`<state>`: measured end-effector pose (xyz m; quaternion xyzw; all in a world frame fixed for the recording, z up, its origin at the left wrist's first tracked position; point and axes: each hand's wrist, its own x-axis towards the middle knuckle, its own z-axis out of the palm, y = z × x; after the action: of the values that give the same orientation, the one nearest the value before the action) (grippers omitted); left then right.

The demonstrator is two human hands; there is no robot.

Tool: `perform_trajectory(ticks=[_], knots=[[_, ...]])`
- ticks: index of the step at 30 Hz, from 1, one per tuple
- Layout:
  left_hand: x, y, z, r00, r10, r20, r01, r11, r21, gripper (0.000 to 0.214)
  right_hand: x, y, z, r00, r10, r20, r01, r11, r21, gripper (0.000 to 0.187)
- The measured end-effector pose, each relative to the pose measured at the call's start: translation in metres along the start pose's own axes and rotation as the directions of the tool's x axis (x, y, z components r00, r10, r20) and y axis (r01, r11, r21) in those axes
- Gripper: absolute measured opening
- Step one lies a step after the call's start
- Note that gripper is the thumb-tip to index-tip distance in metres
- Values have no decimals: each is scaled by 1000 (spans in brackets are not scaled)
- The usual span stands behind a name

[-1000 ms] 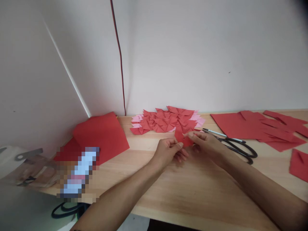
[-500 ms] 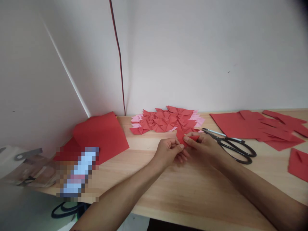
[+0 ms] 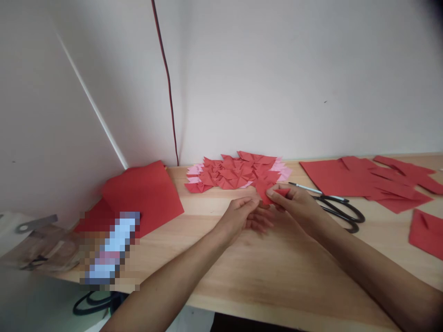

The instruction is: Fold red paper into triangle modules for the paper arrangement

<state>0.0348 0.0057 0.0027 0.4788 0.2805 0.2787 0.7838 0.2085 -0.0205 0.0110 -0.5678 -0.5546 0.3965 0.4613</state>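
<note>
Left hand: the left hand [image 3: 242, 214] has its fingers curled, with the thumb tip at the lower left edge of the red paper piece [image 3: 267, 191]; whether it grips the piece cannot be told.
Right hand: the right hand [image 3: 298, 206] has thumb and fingers pinched on the piece's right side.
Red paper piece: held just above the worktop [image 3: 259, 267], toward its back edge and in front of the pile of folded pieces [image 3: 235, 170].
Beside the right hand: scissors [image 3: 342, 211] and a pen [image 3: 316, 190].
Back right corner: red sheets [image 3: 367, 182].
Left end: a large red sheet [image 3: 141, 196].
</note>
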Motion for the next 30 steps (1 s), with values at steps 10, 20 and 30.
perform_trajectory(ticks=[10, 20, 30], knots=[[-2, 1, 3, 1000, -13, 1, 13, 995, 97, 40, -2, 4, 6, 997, -49, 58, 54, 996, -76, 38], [-3, 5, 5, 986, 80, -147, -48, 977, 207, 39, -2, -6, 3, 997, -52, 57, 59, 990, -129, 38], [-3, 5, 1, 987, 120, -104, -106, 985, 137, 25, -2, -7, 4, 993, -33, 116, 46, 993, -113, 33]])
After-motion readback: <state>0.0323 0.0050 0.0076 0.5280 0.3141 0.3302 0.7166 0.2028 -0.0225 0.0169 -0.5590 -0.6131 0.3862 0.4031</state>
